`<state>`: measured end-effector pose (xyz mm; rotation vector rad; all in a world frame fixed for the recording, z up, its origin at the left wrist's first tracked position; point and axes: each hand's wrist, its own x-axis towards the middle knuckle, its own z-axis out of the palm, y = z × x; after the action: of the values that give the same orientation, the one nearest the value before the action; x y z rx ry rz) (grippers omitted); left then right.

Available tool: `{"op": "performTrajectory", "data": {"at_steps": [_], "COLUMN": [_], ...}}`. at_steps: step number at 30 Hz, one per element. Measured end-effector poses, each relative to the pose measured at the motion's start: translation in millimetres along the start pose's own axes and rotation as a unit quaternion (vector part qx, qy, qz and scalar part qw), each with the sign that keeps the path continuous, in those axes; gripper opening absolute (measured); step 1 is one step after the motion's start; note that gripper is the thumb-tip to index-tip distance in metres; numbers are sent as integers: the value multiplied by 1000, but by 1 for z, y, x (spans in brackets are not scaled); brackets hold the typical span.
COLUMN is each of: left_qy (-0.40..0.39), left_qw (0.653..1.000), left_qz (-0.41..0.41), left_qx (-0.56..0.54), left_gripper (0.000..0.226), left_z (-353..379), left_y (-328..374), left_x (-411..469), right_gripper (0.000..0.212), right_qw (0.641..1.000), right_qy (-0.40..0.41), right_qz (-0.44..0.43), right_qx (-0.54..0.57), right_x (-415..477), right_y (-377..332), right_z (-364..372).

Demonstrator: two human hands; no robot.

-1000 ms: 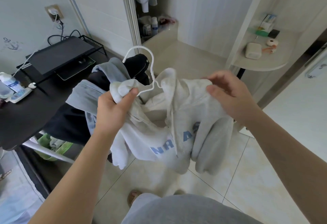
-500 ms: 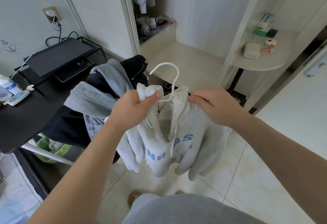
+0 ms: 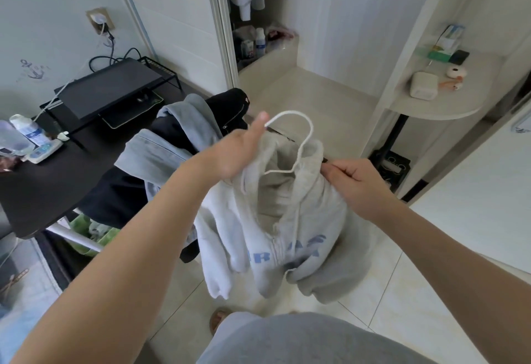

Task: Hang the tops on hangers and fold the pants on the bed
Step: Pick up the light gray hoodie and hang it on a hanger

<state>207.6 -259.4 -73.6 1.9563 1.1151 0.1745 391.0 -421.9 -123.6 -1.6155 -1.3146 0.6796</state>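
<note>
So the right hand has its fingers curled and is pinching the fabric at the right shoulder of a light grey hoodie, right next to the hood. The left hand is on the other side, up against the left edge of the hood with the thumb sticking straight up. It's motion-blurred and the fingers are hidden behind the cloth, so I honestly can't tell if it's gripping or just touching. Between the two hands a white wire hanger is sitting inside the neck opening, with the hook poking up out of the hood and its tip just beside that left thumb. The hoodie is up in the air in front of the person, both sleeves dangling, blue lettering on the chest all crumpled, well above the tiled floor. Just behind the left hand there's a pile of clothes on the corner of a black tabletop: something grey, something denim, something black. Further back on that tabletop is a flat black thing on a wire riser, plus a couple of bottles at the far left. Straight ahead is an open wardrobe with a white garment hanging inside, and off to the right is a rounded shelf holding small odds and ends.
</note>
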Motion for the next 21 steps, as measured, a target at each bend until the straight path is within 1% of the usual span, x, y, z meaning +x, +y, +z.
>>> {"op": "performTrajectory", "data": {"at_steps": [1, 2, 3, 4, 5, 6, 8, 10, 12, 14, 15, 17, 20, 21], "left_qy": [-14, -4, 24, 63, 93, 108, 129, 162, 187, 198, 198, 186, 181, 186], "left_qw": [999, 997, 997, 993, 984, 967, 919, 894, 888, 883, 882, 889, 895, 899], "left_qz": [4, 8, 20, 58, 119, 189, 309, 361, 365, 353, 346, 332, 328, 322], "left_qx": [50, 76, 76, 77, 98, 135, 206, 211, 210, 237, 253, 256, 242, 232], "left_gripper": [72, 71, 75, 78, 74, 67, 52, 36, 32, 33, 34, 35, 34, 37], "left_z": [2, 2, 1, 0, -1, 0, 5, 10, 9, 5, 4, 8, 15, 17], "left_y": [-3, -9, -16, -26, -37, -46, -59, -61, -58, -53, -50, -44, -43, -46], "left_x": [-1, -5, -11, -16, -20, -24, -31, -35, -39, -40, -38, -36, -36, -37], "right_gripper": [46, 45, 43, 43, 44, 46, 48, 45, 44, 52, 49, 41, 43, 43], "right_qw": [1000, 1000, 1000, 999, 997, 996, 996, 998, 999, 1000, 1000, 1000, 1000, 1000], "right_qy": [4, 10, 21, 37, 50, 59, 55, 35, 18, 7, 2, -2, 1, 6], "right_qz": [-1, 1, 7, 15, 22, 30, 38, 35, 33, 26, 22, 18, 19, 19], "right_qx": [1, 6, 18, 34, 47, 56, 53, 37, 20, 2, -3, -5, -5, -12], "right_x": [1, 1, 1, 1, 0, 1, 3, 6, 7, 8, 11, 15, 18, 18], "right_y": [3, 5, 8, 11, 13, 14, 13, 8, 3, -2, -2, -3, 0, 2], "right_z": [-2, -4, -8, -11, -15, -20, -25, -27, -26, -25, -25, -22, -13, -12]}}
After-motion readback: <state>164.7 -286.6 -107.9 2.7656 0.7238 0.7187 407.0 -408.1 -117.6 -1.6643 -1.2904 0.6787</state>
